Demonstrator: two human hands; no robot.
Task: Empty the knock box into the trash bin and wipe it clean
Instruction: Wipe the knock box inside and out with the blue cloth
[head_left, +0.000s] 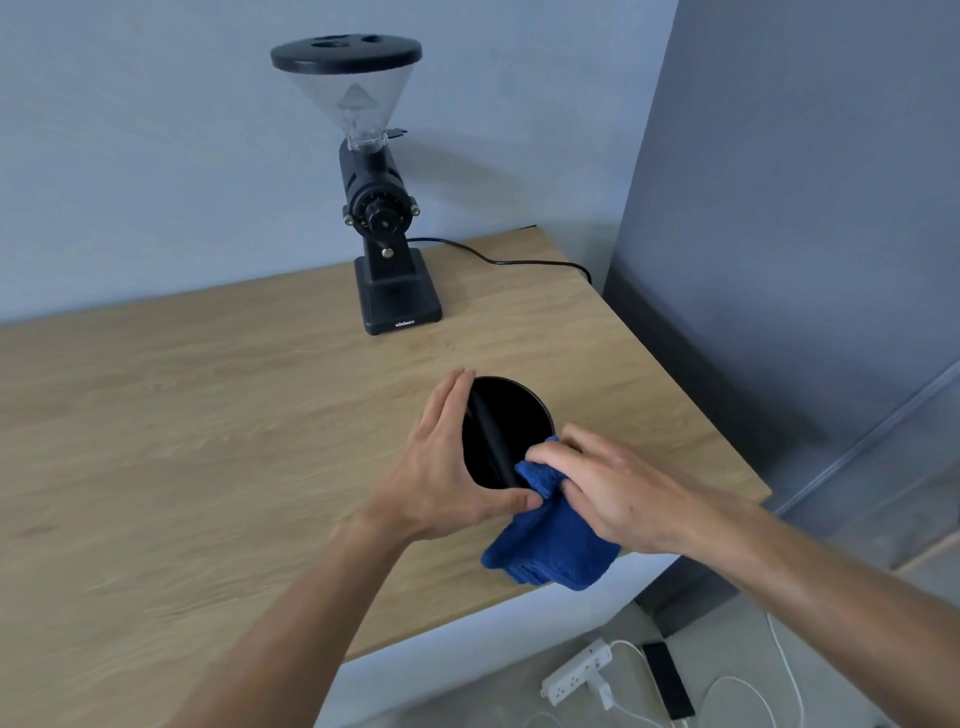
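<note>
Knock box (511, 410) sits upright near the counter (208, 415) edge, looks empty inside. Left hand (447, 462) wraps its side, right hand (613, 488) pinches a blue cloth (545, 540) at the rim.

Knock box (511, 415): black, smooth, slight sheen inside; material unclear. Cloth (550, 545): blue terry, fluffy nap. Table (208, 415): light wood grain, matt. Grinder (387, 218): matt black body, clear glossy plastic hopper, black lid. Wall: matt paint.
</note>
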